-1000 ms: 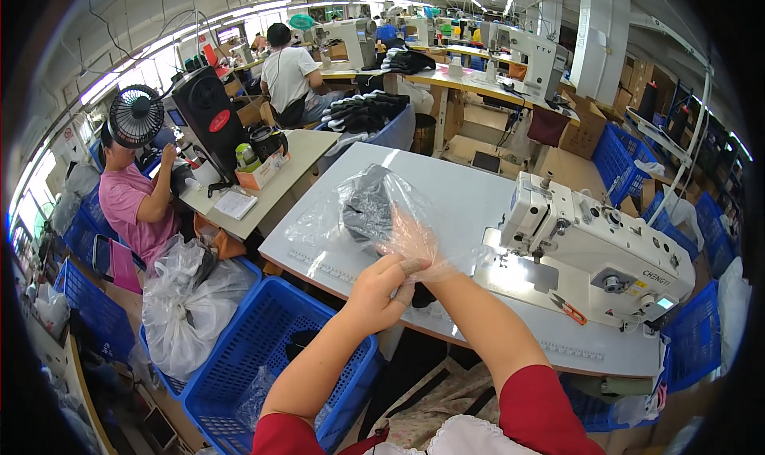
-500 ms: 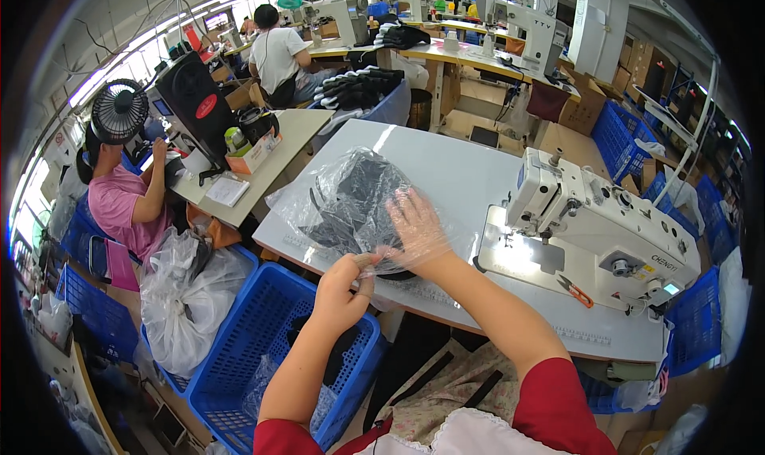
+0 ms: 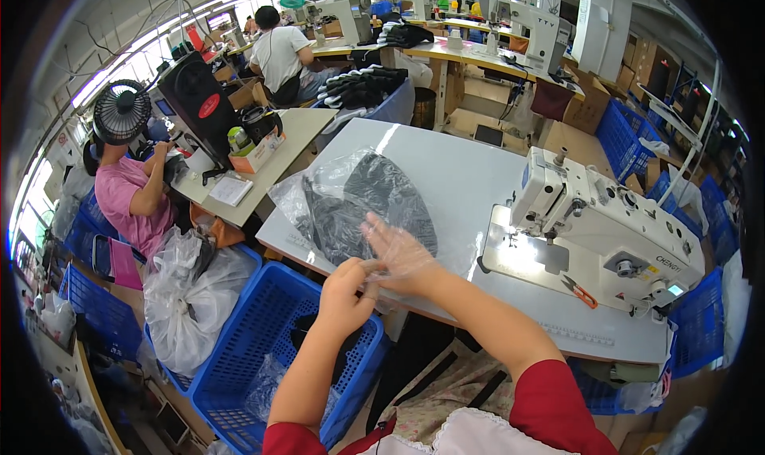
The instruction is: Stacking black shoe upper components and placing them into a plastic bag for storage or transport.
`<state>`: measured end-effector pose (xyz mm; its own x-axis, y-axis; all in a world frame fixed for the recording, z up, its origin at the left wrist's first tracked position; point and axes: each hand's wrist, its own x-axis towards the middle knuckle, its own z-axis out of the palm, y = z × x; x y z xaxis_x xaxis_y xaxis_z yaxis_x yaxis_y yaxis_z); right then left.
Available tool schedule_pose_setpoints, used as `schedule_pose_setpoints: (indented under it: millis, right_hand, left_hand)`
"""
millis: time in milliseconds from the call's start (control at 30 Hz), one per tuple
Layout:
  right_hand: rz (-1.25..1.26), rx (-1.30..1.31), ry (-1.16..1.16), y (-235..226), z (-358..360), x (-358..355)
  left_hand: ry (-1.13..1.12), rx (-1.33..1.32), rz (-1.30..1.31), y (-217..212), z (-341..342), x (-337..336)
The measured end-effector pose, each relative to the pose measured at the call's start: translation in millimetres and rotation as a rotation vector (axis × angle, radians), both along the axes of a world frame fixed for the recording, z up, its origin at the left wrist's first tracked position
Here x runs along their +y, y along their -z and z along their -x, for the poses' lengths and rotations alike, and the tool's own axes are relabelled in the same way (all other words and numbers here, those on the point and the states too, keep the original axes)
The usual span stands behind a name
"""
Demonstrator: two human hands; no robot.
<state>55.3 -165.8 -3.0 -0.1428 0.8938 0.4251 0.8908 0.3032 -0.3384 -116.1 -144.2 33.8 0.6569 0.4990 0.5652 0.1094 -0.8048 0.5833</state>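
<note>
A clear plastic bag (image 3: 291, 196) lies on the grey-white table, with a dark fabric piece (image 3: 392, 190) inside it. I cannot make out the exact kind of this piece. At the table's front edge, my left hand (image 3: 347, 294) is closed, its thumb and fingers pinching the bag's mouth. My right hand (image 3: 401, 254) reaches toward the dark piece with its fingers stretched out, and clear film appears to cover it. Its fingertips rest near the piece's lower edge.
A white sewing machine (image 3: 610, 224) stands on the table's right, with orange-handled thread snips (image 3: 580, 292) beside it. Below left are a blue plastic basket (image 3: 239, 351) and a knotted translucent bag (image 3: 187, 307). One person (image 3: 131, 196) sits at the left, near a black fan.
The dark piece now lies flatter and farther right inside the bag. My right hand has drawn back toward me and left, while the left still pinches the bag.
</note>
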Motion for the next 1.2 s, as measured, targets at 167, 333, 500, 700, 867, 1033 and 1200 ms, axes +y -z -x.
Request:
schedule_pose_setpoints:
  millis: [167, 333, 500, 700, 867, 1033, 1200]
  right_hand:
    - [0.14, -0.34, -0.036, 13.4, -5.6, 12.5]
    - [0.067, -0.38, 0.029, 15.7, -2.9, 30.8]
    - [0.029, -0.195, 0.089, 32.4, 11.3, 55.3]
    - [-0.045, -0.306, 0.102, 41.7, 4.5, 49.7]
    - [-0.081, -0.132, 0.125, 45.5, 4.2, 27.0]
    - [0.024, -0.172, 0.198, 37.8, -17.7, -59.7]
    - [0.322, -0.121, 0.116, 27.3, -52.0, -116.6]
  left_hand:
    - [0.021, 0.012, 0.057, -4.5, -0.8, -5.7]
    - [0.053, -0.013, 0.172, -5.0, -13.7, -14.0]
    - [-0.048, -0.028, 0.155, -2.0, -13.9, -10.0]
    - [0.021, 0.019, 0.242, 17.8, -12.7, -14.5]
    - [-0.04, -0.034, 0.287, 29.8, -4.7, -4.4]
    - [-0.069, 0.367, -0.322, 46.5, 7.6, -7.6]
    - [-0.013, 0.542, -0.184, 78.0, 19.3, -28.6]
